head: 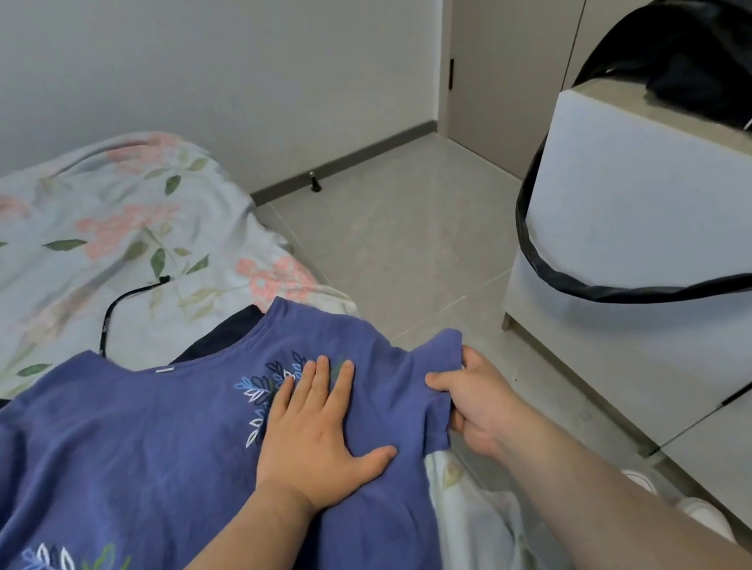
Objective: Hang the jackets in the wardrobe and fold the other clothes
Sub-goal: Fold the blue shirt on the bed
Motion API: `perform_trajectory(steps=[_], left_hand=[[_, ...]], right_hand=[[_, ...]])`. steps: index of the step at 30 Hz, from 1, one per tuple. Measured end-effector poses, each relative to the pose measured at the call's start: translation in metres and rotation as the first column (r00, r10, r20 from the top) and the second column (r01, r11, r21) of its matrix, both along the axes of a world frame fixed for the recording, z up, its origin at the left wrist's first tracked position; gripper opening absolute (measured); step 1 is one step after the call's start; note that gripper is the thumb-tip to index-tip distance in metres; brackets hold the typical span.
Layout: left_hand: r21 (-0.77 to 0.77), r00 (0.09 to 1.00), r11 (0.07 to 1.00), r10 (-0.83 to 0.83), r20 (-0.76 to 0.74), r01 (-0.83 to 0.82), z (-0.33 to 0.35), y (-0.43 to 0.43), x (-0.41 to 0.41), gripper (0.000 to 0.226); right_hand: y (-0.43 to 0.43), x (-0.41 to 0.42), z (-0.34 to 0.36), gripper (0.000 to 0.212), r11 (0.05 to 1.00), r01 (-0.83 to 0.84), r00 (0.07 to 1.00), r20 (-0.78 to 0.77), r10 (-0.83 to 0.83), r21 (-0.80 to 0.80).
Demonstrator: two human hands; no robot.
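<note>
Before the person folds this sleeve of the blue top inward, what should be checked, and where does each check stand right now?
1. Blue top spread out on the floral bedding: ok, only mild wrinkles.
2. Left hand pressing flat on the chest to pin the fabric: ok.
3. Right hand has a grip on the sleeve: ok, fingers curled round its edge.
4. Nothing under the top: not ok, a dark garment peeks out beneath the neckline.
5. Opposite sleeve lying flat: cannot tell, that side runs out of the frame.
</note>
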State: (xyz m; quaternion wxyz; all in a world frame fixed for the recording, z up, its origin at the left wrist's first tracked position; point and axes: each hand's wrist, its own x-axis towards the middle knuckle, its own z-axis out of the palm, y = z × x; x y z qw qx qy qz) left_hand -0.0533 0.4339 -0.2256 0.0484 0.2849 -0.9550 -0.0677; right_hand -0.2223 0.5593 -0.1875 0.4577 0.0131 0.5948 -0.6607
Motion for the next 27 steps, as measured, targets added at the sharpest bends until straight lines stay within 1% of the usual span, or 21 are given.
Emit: perform_trajectory(steps=[2,4,6,7,8,9,10,11,12,14,15,16,17,19,20,21,23,24,25,26,27], left_hand=[[-0.003,1.0,1.0,-0.002,0.017,0.002,-0.001,-0.001,-0.002,0.108],[-0.017,1.0,1.0,-0.011,0.028,0.012,0.0,-0.001,-0.002,0.101],[0.016,0.998,0.999,-0.029,-0.051,0.03,0.003,-0.001,0.002,0.092],[0.065,0.992,0.998,-0.017,-0.125,0.026,0.004,-0.001,0.003,0.087],[0.144,0.975,0.99,0.027,-0.219,0.005,0.006,-0.001,0.004,0.081],[0.263,0.945,0.964,0.123,-0.302,-0.042,0.01,-0.001,0.005,0.075],[0.399,0.9,0.912,0.251,-0.357,-0.096,0.015,0.0,0.006,0.068],[0.491,0.855,0.859,0.357,-0.376,-0.143,0.02,0.002,0.009,0.06],[0.519,0.832,0.837,0.406,-0.377,-0.173,0.025,0.004,0.011,0.054],[0.423,0.855,0.89,0.346,-0.387,-0.169,0.038,0.008,0.024,0.048],[0.38,0.859,0.912,0.315,-0.403,-0.156,0.043,0.008,0.033,0.046],[0.346,0.855,0.924,0.306,-0.419,-0.161,0.051,0.007,0.046,0.044],[0.309,0.845,0.933,0.313,-0.434,-0.187,0.059,0.004,0.061,0.044],[0.221,0.812,0.935,0.351,-0.466,-0.277,0.072,-0.009,0.098,0.042],[0.171,0.795,0.923,0.384,-0.47,-0.345,0.079,-0.018,0.12,0.038],[0.118,0.78,0.899,0.426,-0.459,-0.422,0.086,-0.03,0.146,0.032],[0.012,0.745,0.808,0.549,-0.378,-0.589,0.093,-0.059,0.199,0.019],[-0.026,0.725,0.761,0.607,-0.326,-0.649,0.096,-0.071,0.223,0.011],[-0.031,0.705,0.725,0.658,-0.262,-0.688,0.096,-0.081,0.243,0.009],[0.014,0.686,0.701,0.702,-0.193,-0.713,0.095,-0.086,0.258,0.015],[0.095,0.674,0.689,0.723,-0.15,-0.719,0.089,-0.087,0.267,0.017]], right_hand=[[-0.001,-0.001,0.008,0.042,1.0,0.021,0.998,-0.062,-0.023,-0.023],[-0.004,0.002,0.018,0.058,0.998,-0.013,0.986,-0.166,0.004,-0.055],[-0.009,0.013,0.028,0.068,0.983,-0.124,0.955,-0.286,0.081,-0.136],[-0.012,0.022,0.031,0.072,0.961,-0.205,0.939,-0.314,0.139,-0.187],[-0.014,0.032,0.032,0.074,0.931,-0.288,0.926,-0.313,0.211,-0.223],[-0.016,0.041,0.033,0.076,0.905,-0.354,0.916,-0.283,0.284,-0.238],[-0.016,0.049,0.034,0.077,0.887,-0.39,0.914,-0.221,0.34,-0.247],[-0.013,0.054,0.036,0.077,0.88,-0.391,0.92,-0.134,0.368,-0.27],[-0.008,0.055,0.036,0.073,0.885,-0.35,0.934,-0.039,0.356,-0.307],[0.003,0.051,0.04,0.053,0.918,-0.18,0.964,0.123,0.236,-0.352],[0.008,0.049,0.042,0.044,0.941,-0.107,0.976,0.149,0.161,-0.32],[0.011,0.048,0.041,0.036,0.965,-0.064,0.989,0.115,0.096,-0.254],[0.012,0.049,0.04,0.03,0.983,-0.052,0.998,0.033,0.058,-0.175],[0.012,0.058,0.035,0.026,0.994,-0.106,0.967,-0.23,0.105,0.006],[0.01,0.066,0.033,0.028,0.983,-0.156,0.9,-0.396,0.184,0.101],[0.006,0.075,0.031,0.03,0.959,-0.209,0.781,-0.557,0.282,0.193],[-0.003,0.098,0.033,0.032,0.887,-0.298,0.424,-0.783,0.455,0.354],[-0.009,0.11,0.034,0.034,0.853,-0.329,0.237,-0.839,0.489,0.405],[-0.016,0.122,0.036,0.038,0.821,-0.36,0.079,-0.862,0.501,0.444],[-0.023,0.136,0.038,0.042,0.783,-0.39,-0.028,-0.857,0.515,0.484],[-0.032,0.151,0.039,0.045,0.741,-0.42,-0.092,-0.837,0.54,0.524]])
